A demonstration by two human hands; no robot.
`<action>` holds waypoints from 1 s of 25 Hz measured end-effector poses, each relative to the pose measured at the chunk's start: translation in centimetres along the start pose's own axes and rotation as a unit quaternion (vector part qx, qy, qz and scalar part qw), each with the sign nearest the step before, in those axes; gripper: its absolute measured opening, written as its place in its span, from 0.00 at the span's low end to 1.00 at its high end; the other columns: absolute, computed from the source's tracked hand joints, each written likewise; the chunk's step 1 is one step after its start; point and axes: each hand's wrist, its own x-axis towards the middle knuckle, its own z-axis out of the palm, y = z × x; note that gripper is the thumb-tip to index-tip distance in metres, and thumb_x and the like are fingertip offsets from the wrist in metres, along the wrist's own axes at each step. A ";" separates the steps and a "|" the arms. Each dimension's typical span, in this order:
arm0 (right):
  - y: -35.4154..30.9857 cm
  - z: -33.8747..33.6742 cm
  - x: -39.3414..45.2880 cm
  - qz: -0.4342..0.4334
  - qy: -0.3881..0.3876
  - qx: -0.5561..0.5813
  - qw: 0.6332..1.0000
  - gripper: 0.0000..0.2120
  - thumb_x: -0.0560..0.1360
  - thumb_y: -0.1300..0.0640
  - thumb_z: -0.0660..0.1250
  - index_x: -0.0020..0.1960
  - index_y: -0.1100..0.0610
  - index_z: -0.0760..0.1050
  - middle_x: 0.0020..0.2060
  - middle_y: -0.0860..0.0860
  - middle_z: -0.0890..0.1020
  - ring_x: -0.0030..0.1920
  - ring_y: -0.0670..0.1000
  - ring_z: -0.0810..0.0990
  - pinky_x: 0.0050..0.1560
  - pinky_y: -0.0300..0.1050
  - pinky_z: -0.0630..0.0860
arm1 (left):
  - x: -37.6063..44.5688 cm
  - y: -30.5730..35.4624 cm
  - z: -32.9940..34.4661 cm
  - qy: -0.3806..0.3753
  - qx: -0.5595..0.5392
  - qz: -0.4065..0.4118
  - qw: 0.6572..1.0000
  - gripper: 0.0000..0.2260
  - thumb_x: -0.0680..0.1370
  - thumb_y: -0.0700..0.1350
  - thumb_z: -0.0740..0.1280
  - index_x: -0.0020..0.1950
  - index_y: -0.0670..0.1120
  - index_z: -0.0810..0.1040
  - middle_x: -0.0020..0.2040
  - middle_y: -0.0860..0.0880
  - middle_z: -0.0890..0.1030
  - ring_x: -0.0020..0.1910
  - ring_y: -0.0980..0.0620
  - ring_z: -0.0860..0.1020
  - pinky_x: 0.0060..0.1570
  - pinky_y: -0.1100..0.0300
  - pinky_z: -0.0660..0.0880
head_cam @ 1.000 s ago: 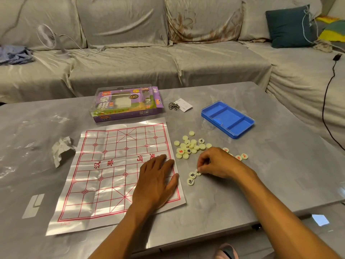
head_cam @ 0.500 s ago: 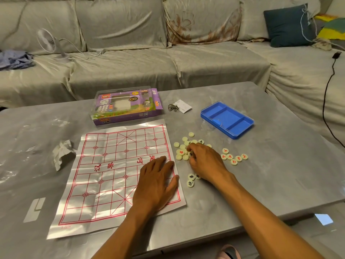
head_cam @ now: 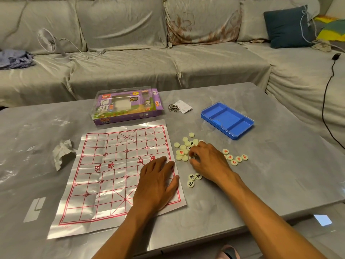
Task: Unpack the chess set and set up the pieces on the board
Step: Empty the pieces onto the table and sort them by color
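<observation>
On the paper board [head_cam: 115,171], red characters read 汉界.

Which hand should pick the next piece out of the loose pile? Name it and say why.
Right. The right hand already sits at the pile of pieces, its fingers curled among them. The left hand lies flat on the board, holding the sheet down.

The right hand [head_cam: 209,161] covers part of the pile of round cream chess pieces [head_cam: 183,149]; its curled fingertips perhaps pinch one, hidden.
</observation>
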 end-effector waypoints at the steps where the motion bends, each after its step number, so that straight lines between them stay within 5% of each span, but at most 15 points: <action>1: 0.0 -0.2 0.0 0.009 -0.006 0.008 1.000 0.09 0.79 0.51 0.63 0.56 0.51 0.77 0.54 0.49 0.77 0.52 0.48 0.75 0.47 0.41 0.75 | 0.0 0.0 0.0 -0.001 0.000 0.000 1.000 0.35 0.70 0.72 0.38 0.73 0.60 0.59 0.76 0.57 0.58 0.75 0.52 0.56 0.68 0.59 0.44; 9: 0.6 -3.0 0.3 0.079 -0.208 0.082 0.971 0.08 0.77 0.59 0.64 0.50 0.52 0.82 0.49 0.49 0.82 0.48 0.47 0.79 0.52 0.43 0.78 | -0.1 0.0 -0.1 0.000 -0.003 0.002 1.000 0.37 0.69 0.73 0.35 0.73 0.60 0.59 0.76 0.57 0.58 0.75 0.52 0.56 0.68 0.59 0.43; 14: -1.1 -1.2 0.0 0.046 -0.030 0.089 0.995 0.12 0.77 0.49 0.66 0.59 0.51 0.76 0.54 0.48 0.79 0.51 0.47 0.77 0.49 0.40 0.75 | 0.0 0.2 -0.2 -0.004 -0.002 -0.005 1.000 0.35 0.70 0.71 0.38 0.73 0.60 0.59 0.76 0.57 0.58 0.75 0.52 0.56 0.68 0.59 0.43; 17: -1.8 1.5 0.0 0.040 -0.004 0.035 0.999 0.16 0.76 0.43 0.66 0.58 0.51 0.74 0.55 0.48 0.77 0.52 0.48 0.76 0.48 0.41 0.75 | 0.0 0.2 -0.1 -0.003 -0.002 -0.006 1.000 0.37 0.69 0.73 0.36 0.73 0.60 0.59 0.76 0.57 0.58 0.75 0.52 0.56 0.68 0.59 0.44; 25: -1.3 2.3 0.6 0.061 0.025 0.028 0.997 0.11 0.80 0.48 0.61 0.54 0.55 0.73 0.49 0.49 0.77 0.44 0.46 0.72 0.42 0.39 0.70 | -0.1 0.1 0.2 0.011 -0.001 0.012 1.000 0.37 0.71 0.72 0.34 0.72 0.58 0.62 0.75 0.55 0.62 0.74 0.51 0.59 0.70 0.58 0.46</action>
